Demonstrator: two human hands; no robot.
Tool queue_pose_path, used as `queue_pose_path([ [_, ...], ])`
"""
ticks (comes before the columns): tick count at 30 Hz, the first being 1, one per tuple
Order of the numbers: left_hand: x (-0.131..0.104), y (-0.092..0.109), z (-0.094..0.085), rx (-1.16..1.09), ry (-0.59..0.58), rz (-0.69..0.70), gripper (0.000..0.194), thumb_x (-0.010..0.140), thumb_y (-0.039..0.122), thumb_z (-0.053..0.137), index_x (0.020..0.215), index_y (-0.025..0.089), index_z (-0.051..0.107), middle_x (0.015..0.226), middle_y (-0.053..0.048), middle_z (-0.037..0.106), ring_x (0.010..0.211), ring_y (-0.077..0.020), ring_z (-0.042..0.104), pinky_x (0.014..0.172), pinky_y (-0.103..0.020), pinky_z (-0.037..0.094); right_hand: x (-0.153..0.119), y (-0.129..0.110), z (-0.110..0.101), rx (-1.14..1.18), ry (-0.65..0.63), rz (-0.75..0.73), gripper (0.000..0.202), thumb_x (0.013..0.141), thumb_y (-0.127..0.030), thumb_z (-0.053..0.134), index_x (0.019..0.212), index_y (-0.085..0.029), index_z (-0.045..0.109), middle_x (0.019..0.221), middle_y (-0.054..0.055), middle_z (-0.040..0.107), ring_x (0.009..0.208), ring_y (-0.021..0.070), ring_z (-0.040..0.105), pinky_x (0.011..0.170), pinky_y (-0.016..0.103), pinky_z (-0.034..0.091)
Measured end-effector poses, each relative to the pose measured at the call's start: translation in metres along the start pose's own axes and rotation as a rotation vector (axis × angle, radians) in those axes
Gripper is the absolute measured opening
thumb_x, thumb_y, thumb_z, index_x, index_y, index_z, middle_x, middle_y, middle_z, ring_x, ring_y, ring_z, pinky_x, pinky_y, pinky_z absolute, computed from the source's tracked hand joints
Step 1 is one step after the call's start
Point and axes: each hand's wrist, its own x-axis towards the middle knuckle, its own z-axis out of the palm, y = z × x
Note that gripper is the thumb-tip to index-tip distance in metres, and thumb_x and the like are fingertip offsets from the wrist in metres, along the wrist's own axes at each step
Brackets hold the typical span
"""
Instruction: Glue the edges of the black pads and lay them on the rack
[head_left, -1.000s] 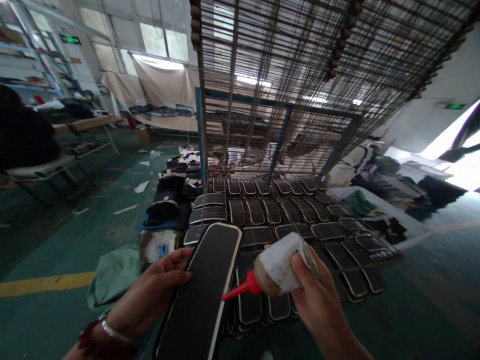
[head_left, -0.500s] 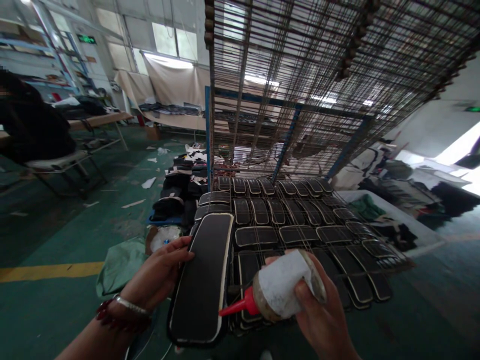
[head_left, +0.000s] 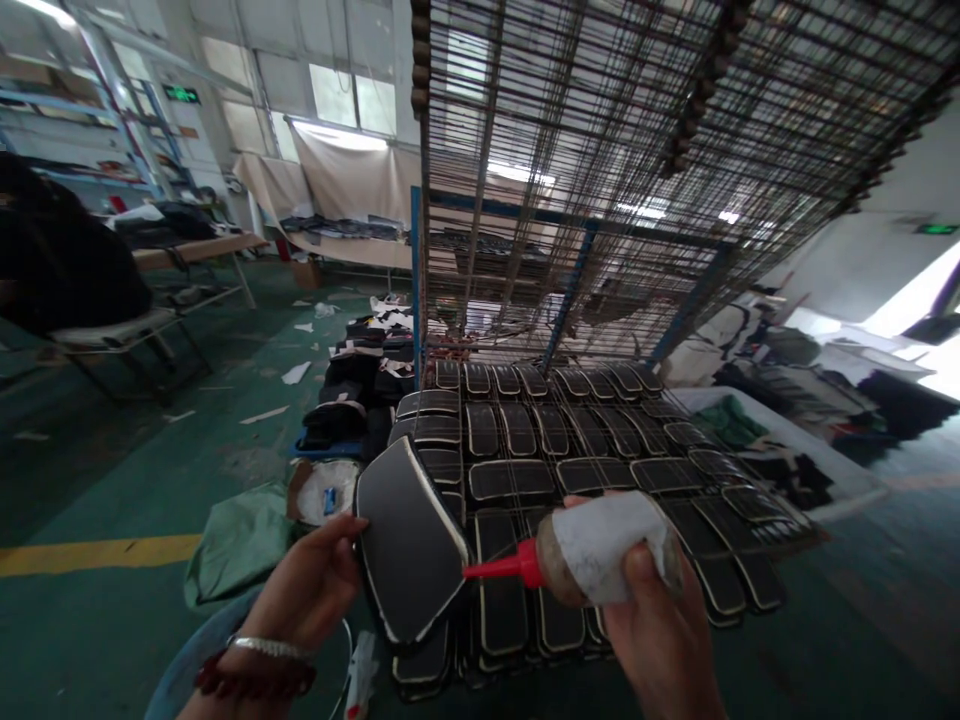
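My left hand (head_left: 321,580) grips the left edge of a black padded panel (head_left: 409,545) with a pale line along its border. The panel is tilted, its face towards me. In my right hand (head_left: 660,620) is a squeeze bottle (head_left: 604,550) with a white wrap, lying nearly sideways. Its red nozzle (head_left: 495,568) points left, and the tip meets the panel's pale border at the right corner. Behind and below, several similar black panels (head_left: 502,600) lie in rows on a wire rack (head_left: 570,230).
The rack's upper wire shelves slope overhead. On the green floor at left are a green bag (head_left: 244,540), a white-lined container (head_left: 326,490) and stacks of black pieces (head_left: 337,400). A seated person (head_left: 71,250) is at a table (head_left: 202,248). A white bin of fabric (head_left: 795,450) stands at right.
The panel in my left hand now looks shorter and turned, with a corner towards the nozzle. My right hand and the bottle have moved slightly right and up, the bottle lying more level.
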Motion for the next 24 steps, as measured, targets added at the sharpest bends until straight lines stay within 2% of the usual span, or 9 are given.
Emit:
queue_pose_path([
  [5,0.005,-0.015,-0.005,-0.037,-0.045,-0.017,0.027,0.081,-0.011,0.048,0.074,0.014,0.054,0.056,0.002,0.067,0.045,-0.0090,0.066,0.044,-0.012,0.056,-0.002,0.000,0.002,-0.012,0.055,-0.065,0.039,0.081,-0.046,0.077,0.113,-0.026,0.063,0.107,0.011,0.071,0.100,0.0306,0.066,0.079,0.040,0.056],
  [9,0.002,-0.022,0.002,-0.084,0.008,0.006,0.025,0.087,-0.008,0.041,0.078,0.011,0.054,0.056,0.000,0.065,0.043,-0.0086,0.065,0.041,-0.011,0.054,-0.010,0.008,-0.002,-0.024,0.078,-0.077,0.047,0.081,-0.049,0.076,0.118,-0.024,0.060,0.109,0.014,0.070,0.101,0.0325,0.066,0.079,0.044,0.056],
  [14,0.001,-0.022,0.006,-0.100,0.035,0.011,0.025,0.090,-0.005,0.040,0.076,0.010,0.054,0.056,-0.001,0.064,0.037,-0.0053,0.059,0.034,-0.006,0.045,-0.021,0.021,-0.009,-0.008,0.006,0.003,0.050,0.085,-0.046,0.073,0.125,-0.025,0.053,0.118,0.016,0.067,0.111,0.0341,0.062,0.085,0.047,0.054],
  [17,0.002,-0.022,0.005,-0.113,0.033,0.037,0.025,0.089,-0.006,0.040,0.079,0.011,0.055,0.061,-0.002,0.066,0.043,-0.0074,0.064,0.040,-0.010,0.052,-0.030,0.028,-0.009,-0.007,-0.007,0.033,0.053,0.084,-0.047,0.074,0.127,-0.025,0.051,0.120,0.017,0.066,0.112,0.0341,0.061,0.086,0.046,0.053],
  [19,0.003,-0.023,0.004,-0.117,0.029,0.049,0.025,0.088,-0.007,0.040,0.079,0.011,0.055,0.060,-0.001,0.065,0.044,-0.0074,0.064,0.040,-0.009,0.052,-0.034,0.031,-0.007,-0.011,0.006,0.050,0.057,0.082,-0.049,0.076,0.127,-0.026,0.050,0.121,0.016,0.066,0.111,0.0340,0.061,0.086,0.045,0.053],
  [22,0.006,-0.023,0.001,-0.115,0.036,0.045,0.026,0.088,-0.008,0.041,0.075,0.012,0.053,0.054,0.002,0.062,0.038,-0.0050,0.059,0.034,-0.006,0.045,-0.033,0.032,-0.006,-0.009,-0.022,0.065,0.055,0.082,-0.049,0.075,0.125,-0.026,0.051,0.120,0.016,0.066,0.110,0.0331,0.062,0.088,0.045,0.052],
  [24,0.007,-0.023,-0.003,-0.118,0.046,0.048,0.025,0.086,-0.008,0.043,0.075,0.012,0.054,0.056,0.001,0.063,0.039,-0.0053,0.059,0.035,-0.007,0.046,-0.027,0.028,-0.008,-0.005,-0.053,0.057,0.051,0.084,-0.046,0.075,0.125,-0.026,0.052,0.119,0.016,0.067,0.108,0.0331,0.063,0.085,0.045,0.053],
])
